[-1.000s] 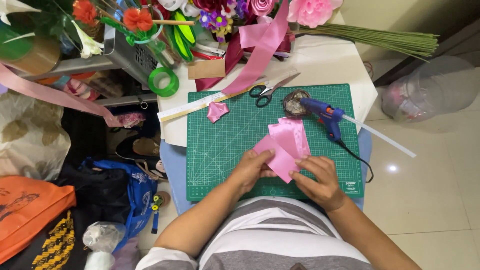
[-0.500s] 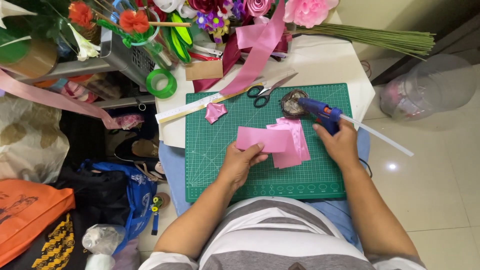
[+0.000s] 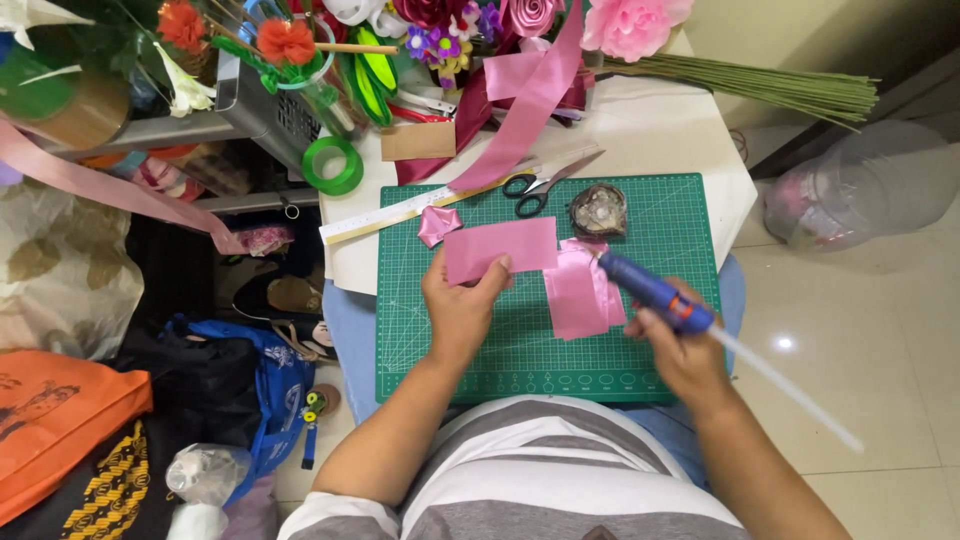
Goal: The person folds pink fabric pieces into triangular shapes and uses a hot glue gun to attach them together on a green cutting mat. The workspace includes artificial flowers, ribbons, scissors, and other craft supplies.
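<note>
The left hand point(image 3: 462, 310) pinched a flat rectangular piece of pink ribbon point(image 3: 499, 249) by its lower edge, thumb in front and fingers behind, and held it just above the green cutting mat point(image 3: 520, 350). The right hand point(image 3: 683, 350) was wrapped around the handle of a blue glue gun point(image 3: 650, 291), fingers closed on it, with the nozzle pointing up and to the left toward the ribbon's right end; a clear glue stick point(image 3: 790, 390) stuck out behind the hand. Just below the nozzle, between the two hands, lay a small pile of cut pink ribbon pieces point(image 3: 583, 290) on the mat. Beyond the held ribbon, a small folded pink petal point(image 3: 438, 224) rested near the mat's far left corner, with a ruler point(image 3: 400, 212) beside it. Scissors point(image 3: 545, 184) and a dark round dish point(image 3: 598, 209) sat past the nozzle at the mat's far edge. A long pink ribbon strip point(image 3: 530, 100) trailed away from there toward the artificial flowers point(image 3: 630, 25), and a green tape roll point(image 3: 333, 166) hung well off to the left of the left hand.
</note>
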